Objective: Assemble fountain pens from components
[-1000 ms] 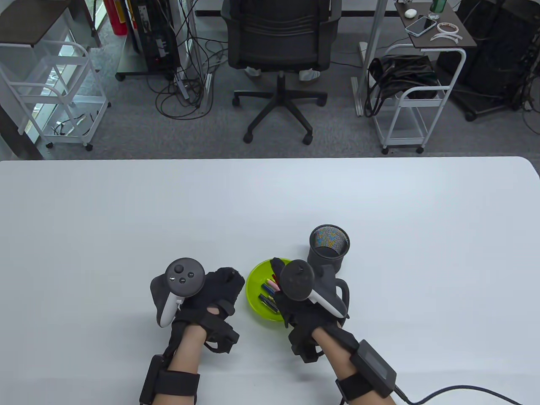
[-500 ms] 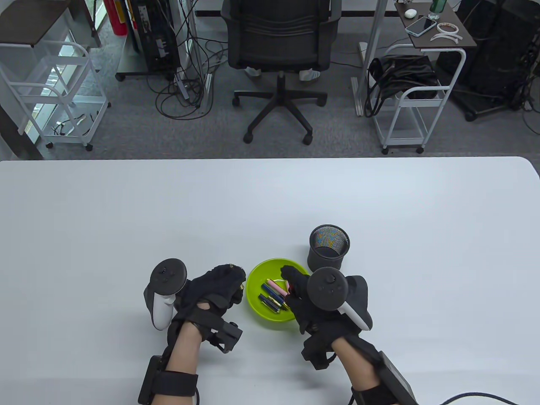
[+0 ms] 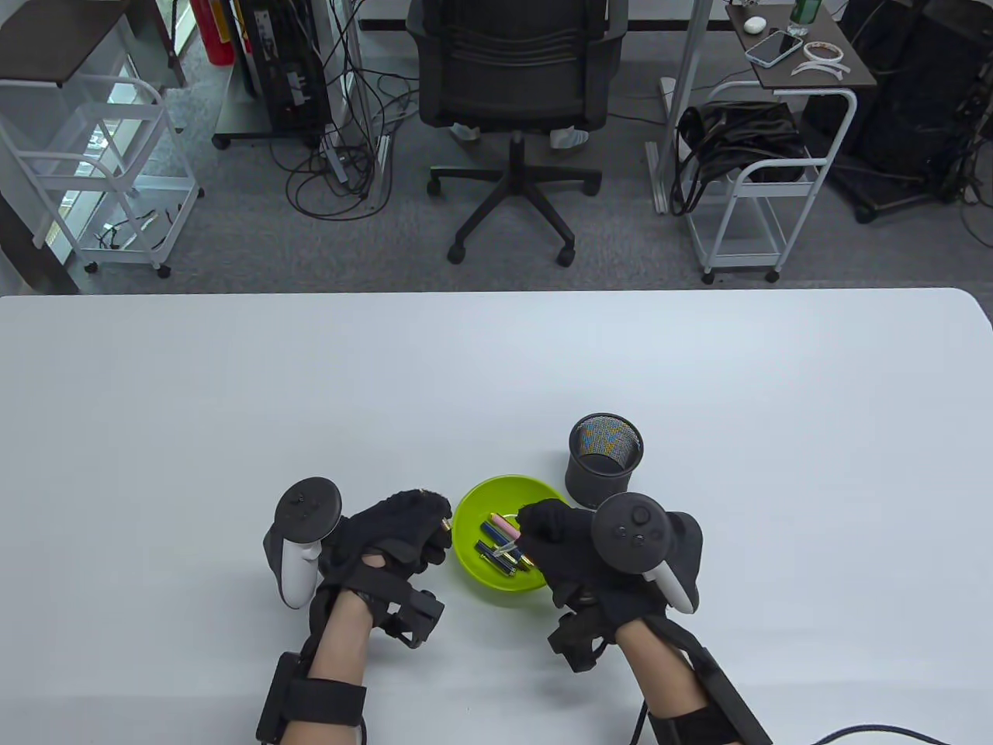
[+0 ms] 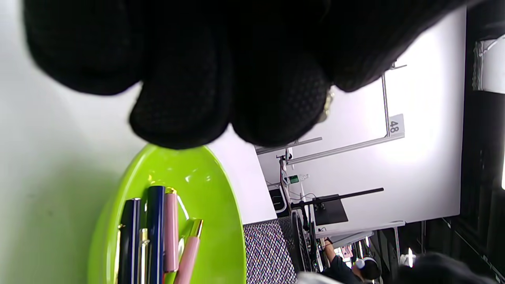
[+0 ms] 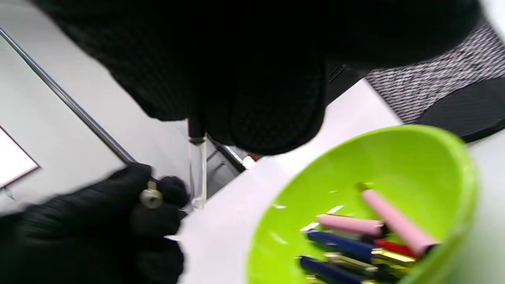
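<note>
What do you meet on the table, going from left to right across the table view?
Left hand → green bowl → right hand. The mesh cup overlaps the right hand's span, so it is left out.

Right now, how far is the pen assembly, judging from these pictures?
Early stage. No finished pen can be seen; whether the mesh cup holds one cannot be told. In hand: the right hand pinches a clear-tipped part, and the left hand holds a small gold-ended piece. They are not yet joined. Left: pink and blue parts lie loose in the green bowl.
</note>
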Demonstrator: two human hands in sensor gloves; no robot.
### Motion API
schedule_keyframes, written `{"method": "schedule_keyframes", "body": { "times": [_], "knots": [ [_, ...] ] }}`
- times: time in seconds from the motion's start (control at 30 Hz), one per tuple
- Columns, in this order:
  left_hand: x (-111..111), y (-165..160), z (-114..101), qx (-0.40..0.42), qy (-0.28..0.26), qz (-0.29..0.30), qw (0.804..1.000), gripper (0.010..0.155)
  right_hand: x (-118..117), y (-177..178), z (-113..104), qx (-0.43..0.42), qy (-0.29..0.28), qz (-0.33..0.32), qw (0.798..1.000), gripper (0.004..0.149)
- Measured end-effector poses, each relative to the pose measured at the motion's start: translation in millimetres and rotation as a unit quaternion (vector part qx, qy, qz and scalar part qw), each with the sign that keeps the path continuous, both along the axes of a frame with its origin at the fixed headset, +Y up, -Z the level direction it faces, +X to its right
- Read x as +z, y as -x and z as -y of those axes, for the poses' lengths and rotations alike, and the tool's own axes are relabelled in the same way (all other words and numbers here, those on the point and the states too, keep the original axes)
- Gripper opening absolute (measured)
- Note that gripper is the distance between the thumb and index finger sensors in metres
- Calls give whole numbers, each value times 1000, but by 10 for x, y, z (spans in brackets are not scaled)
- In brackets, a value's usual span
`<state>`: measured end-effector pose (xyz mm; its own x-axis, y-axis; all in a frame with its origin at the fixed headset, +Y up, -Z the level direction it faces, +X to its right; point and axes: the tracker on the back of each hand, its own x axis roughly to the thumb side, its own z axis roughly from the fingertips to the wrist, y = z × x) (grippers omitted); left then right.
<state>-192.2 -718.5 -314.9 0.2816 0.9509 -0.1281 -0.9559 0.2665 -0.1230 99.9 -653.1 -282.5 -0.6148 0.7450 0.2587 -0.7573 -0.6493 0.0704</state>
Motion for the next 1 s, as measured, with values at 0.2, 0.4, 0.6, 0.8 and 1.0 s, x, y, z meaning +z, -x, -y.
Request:
{"method": "schedule_keyframes", "body": {
  "times": [0.2, 0.4, 0.6, 0.8, 1.0],
  "knots": [
    [-4, 24, 27, 33, 1, -12, 999, 43, 18, 40, 31, -33, -18, -19, 999, 35],
    [5, -28, -12, 67, -15, -7, 998, 45, 28, 95, 93, -21, -30, -7, 999, 37],
    [3, -85, -9, 72, -18, 2, 997, 45, 33, 70, 117, -38, -42, 25, 998, 37],
    [14, -132, 13, 115, -18, 6, 993, 43, 42, 62, 118, -48, -55, 36, 997, 37],
    [16, -163, 49, 153, -6, 18, 988, 43, 55, 62, 106, -50, -63, 35, 996, 38]
  ]
}}
